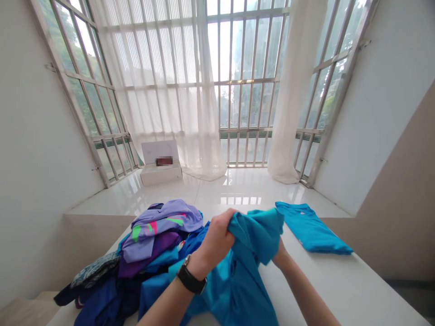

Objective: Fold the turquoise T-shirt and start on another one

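A teal garment (238, 280), apparently a shirt, is partly lifted above the white table, its lower part hanging and spread toward me. My left hand (220, 231), with a black watch on the wrist, is closed around a fold of it. Behind the raised right part of the cloth is my right hand (280, 254); its fingers are hidden there, so their grip does not show. To the right lies a folded turquoise shirt (312, 228) with a small white mark.
Left of my hands is a heap of loose clothes, with a lavender shirt (166, 222) on top and a dark blue garment (105, 299) in front. An opened white box (161, 174) stands on the sill (204, 190) by the curtains. Walls flank both sides.
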Available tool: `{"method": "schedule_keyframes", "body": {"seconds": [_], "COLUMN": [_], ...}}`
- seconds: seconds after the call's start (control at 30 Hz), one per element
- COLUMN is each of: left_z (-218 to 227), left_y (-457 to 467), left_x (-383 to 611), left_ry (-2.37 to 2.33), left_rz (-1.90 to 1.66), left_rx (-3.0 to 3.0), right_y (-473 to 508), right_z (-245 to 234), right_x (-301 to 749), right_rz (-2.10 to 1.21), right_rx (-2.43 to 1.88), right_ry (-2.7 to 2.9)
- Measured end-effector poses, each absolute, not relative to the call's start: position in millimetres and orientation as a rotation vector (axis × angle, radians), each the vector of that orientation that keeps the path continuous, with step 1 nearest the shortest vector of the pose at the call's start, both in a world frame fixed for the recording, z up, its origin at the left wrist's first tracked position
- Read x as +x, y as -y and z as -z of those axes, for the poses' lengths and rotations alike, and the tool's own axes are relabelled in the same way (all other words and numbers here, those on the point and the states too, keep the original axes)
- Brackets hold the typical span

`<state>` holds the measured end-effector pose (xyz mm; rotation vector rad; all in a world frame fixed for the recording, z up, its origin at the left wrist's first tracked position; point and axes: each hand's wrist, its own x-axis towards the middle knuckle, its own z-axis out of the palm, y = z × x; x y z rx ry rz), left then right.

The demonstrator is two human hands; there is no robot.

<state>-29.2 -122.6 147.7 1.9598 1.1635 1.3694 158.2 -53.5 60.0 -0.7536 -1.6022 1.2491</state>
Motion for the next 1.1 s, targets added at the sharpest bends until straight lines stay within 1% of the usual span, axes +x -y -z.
{"method": "schedule_keyframes", "body": {"seconds": [0.07,0.2,0.33,0.53,0.67,0.87,1.0,1.1], "left_z": [-129,-95,-82,-82,-78,-79,-84,-88], "left_y": [105,87,94,95,92,88,89,92], "left_x": [-47,-71,-77,-89,-93,-100,-115,-128], "left_ry": [-1.214,-1.050,-0.796,-0.616,-0.608,-0.631,-0.691,-0.702], "left_rz": [-1.407,-1.285,-1.327,-1.366,-1.420,-1.476,-1.646,-1.704], "left_rx": [1.703,1.267,0.881,0.511,0.365,0.241,0.219,0.223], "right_y": [49,51,54,52,49,44,46,47], "right_z": [-63,-77,-81,-78,-73,-67,-72,-69], "right_x": [174,194,199,206,211,216,208,201], "right_rz": [-1.309,-1.553,-1.761,-1.726,-1.709,-1.617,-1.716,-1.736], "right_rx": [-0.841,-0.861,-0.805,-0.799,-0.811,-0.833,-0.896,-0.887], "right_ry": [1.424,1.016,0.888,0.744,0.746,0.958,1.424,1.783]}}
